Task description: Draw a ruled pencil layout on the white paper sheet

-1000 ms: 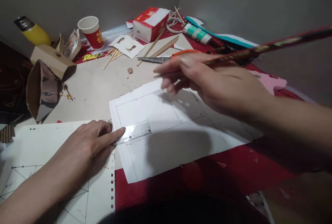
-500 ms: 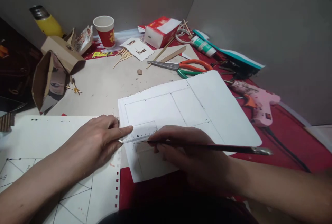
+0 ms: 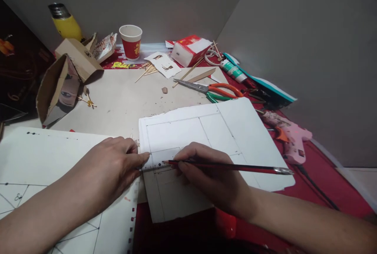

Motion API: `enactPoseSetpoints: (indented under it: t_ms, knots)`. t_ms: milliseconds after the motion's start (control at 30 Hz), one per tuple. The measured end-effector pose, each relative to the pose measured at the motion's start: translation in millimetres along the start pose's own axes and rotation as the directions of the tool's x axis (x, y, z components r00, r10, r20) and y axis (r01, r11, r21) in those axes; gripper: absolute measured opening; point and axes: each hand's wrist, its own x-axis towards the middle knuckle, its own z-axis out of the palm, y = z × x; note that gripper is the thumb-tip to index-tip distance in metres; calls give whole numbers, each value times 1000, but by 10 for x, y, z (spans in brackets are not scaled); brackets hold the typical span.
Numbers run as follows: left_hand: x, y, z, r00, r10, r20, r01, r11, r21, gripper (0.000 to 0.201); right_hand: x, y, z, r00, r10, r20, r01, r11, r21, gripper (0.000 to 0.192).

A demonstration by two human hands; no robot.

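Observation:
A white sheet of paper (image 3: 244, 128) with ruled pencil lines lies in front of me. A small clear ruler (image 3: 159, 159) sits on its left part. My left hand (image 3: 113, 165) presses flat on the ruler's left end with the fingertips. My right hand (image 3: 212, 175) grips a long red pencil (image 3: 235, 166), whose tip touches the paper at the ruler's lower edge. The pencil's metal end points to the right.
Orange and green scissors (image 3: 212, 88), a pink glue gun (image 3: 287, 134), a red paper cup (image 3: 131, 42), a tissue box (image 3: 190, 50), a glue tube (image 3: 235, 70), wooden sticks, cardboard pieces (image 3: 55, 85) and a yellow bottle (image 3: 64, 22) lie around. A larger drawn sheet (image 3: 44, 156) is at left.
My right hand came down from above the sheet and set the pencil tip at the ruler. My left hand stayed on the ruler. The view shifted slightly.

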Motion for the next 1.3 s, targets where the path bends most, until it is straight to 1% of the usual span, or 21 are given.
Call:
enactPoseSetpoints:
  t_ms: [133,233,300,367,400,533,633,733,867,967,1100,1300]
  knots:
    - [16,2,-8,1000,3,4,-3,1000,-6,21,-37,-27,28,998,-68,-7,67,997,-42,9]
    - [15,10,-12,1000,-6,4,6,1000,-8,19,-79,-52,59,997,-76,32,80,986,-146,8]
    - [10,15,-14,1000,-25,14,26,999,-22,20,-111,-47,70,991,-113,64,124,971,-206,8]
    - [5,17,-14,998,-39,43,40,999,-35,21,-145,-33,71,985,-151,89,168,960,-226,8]
    - [3,17,-13,998,-46,49,48,998,-37,21,-162,-28,70,984,-148,95,167,960,-225,9]
    - [-1,0,-9,996,-75,49,76,997,-23,19,-206,-35,66,993,-81,85,96,976,-197,8]
    - [0,-30,-13,995,-88,47,90,995,-39,20,-173,-56,77,996,-63,65,74,980,-182,7]
    - [2,-63,-12,995,-94,34,96,992,-78,21,-85,-73,102,995,-87,43,93,982,-167,7]
    - [-3,-82,8,995,-94,10,95,991,-92,17,3,-92,143,994,-93,62,103,976,-192,9]
    - [-6,-82,23,996,-91,-1,91,993,-70,15,0,-94,160,992,-110,53,119,972,-205,10]
    - [2,-78,20,996,-85,24,86,995,-51,15,-45,-65,152,991,-125,40,130,968,-213,9]
    - [24,-69,15,996,-86,19,87,996,-37,18,-69,-25,147,991,-131,35,136,964,-226,7]
